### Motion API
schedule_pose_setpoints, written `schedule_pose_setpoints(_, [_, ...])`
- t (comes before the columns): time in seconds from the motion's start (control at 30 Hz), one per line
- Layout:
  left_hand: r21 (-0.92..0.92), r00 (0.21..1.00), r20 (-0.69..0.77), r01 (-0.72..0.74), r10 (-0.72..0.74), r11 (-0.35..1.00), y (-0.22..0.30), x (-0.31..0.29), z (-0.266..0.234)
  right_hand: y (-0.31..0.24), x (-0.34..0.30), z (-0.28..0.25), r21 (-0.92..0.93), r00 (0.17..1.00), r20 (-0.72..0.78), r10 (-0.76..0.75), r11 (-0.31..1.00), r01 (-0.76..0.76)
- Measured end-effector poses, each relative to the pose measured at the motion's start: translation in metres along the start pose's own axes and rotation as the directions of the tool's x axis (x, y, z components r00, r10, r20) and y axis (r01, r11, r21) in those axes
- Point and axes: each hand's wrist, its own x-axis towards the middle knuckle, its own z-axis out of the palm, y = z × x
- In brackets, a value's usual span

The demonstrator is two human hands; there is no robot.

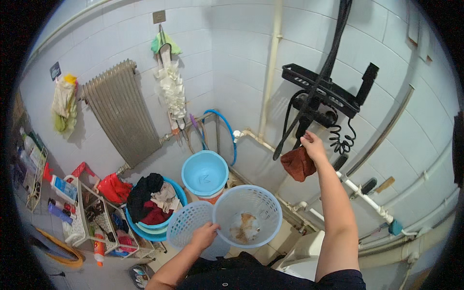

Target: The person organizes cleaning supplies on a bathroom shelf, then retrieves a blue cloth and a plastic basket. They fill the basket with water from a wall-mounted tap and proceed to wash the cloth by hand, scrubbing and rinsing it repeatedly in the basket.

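Note:
My left hand (206, 235) is closed on the rim of a pale plastic basket (275, 205), where it meets a perforated pale plastic piece (186, 222). A brownish patch shows at the basket's bottom; I cannot tell whether it lies inside or shows through. My right hand (313, 146) is raised by the wall, fingers pinched at the top of a rust-brown cloth (298, 165) that hangs below it. The cloth is right beside the black shower fixture (309, 113); whether it touches the fixture is unclear.
Left of the basket stand a blue basin (205, 173) and a blue tub (182, 194) of dark, red and beige clothes. A white rack (79, 217) with bottles is at the far left. A radiator (121, 111), pipes (270, 72) and a black shelf (321, 87) line the walls.

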Motion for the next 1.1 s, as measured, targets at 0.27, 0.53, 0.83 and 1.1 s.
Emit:
schedule_pose_setpoints(0.27, [-0.001, 0.997, -0.040, 0.068, -0.068, 0.998, -0.004, -0.013, 0.009, -0.089, -0.009, -0.027, -0.580, 0.871, -0.298, -0.391, 0.799, 0.160])
schedule_pose_setpoints(0.53, [0.005, 0.995, -0.077, 0.058, -0.057, 0.998, -0.008, -0.017, 0.019, -0.096, 0.031, -0.038, -0.757, 0.850, -0.224, -0.476, 0.635, 0.156])
schedule_pose_setpoints(0.83, [0.052, 0.993, -0.024, 0.117, -0.116, 0.992, 0.005, -0.017, 0.011, -0.072, 0.052, -0.032, -0.712, 0.777, -0.288, -0.560, 0.668, 0.217])
schedule_pose_setpoints(1.1, [0.033, 0.993, -0.037, 0.109, -0.108, 0.993, 0.008, -0.015, 0.016, -0.068, 0.060, -0.041, -0.679, 0.797, -0.176, -0.578, 0.658, 0.327])
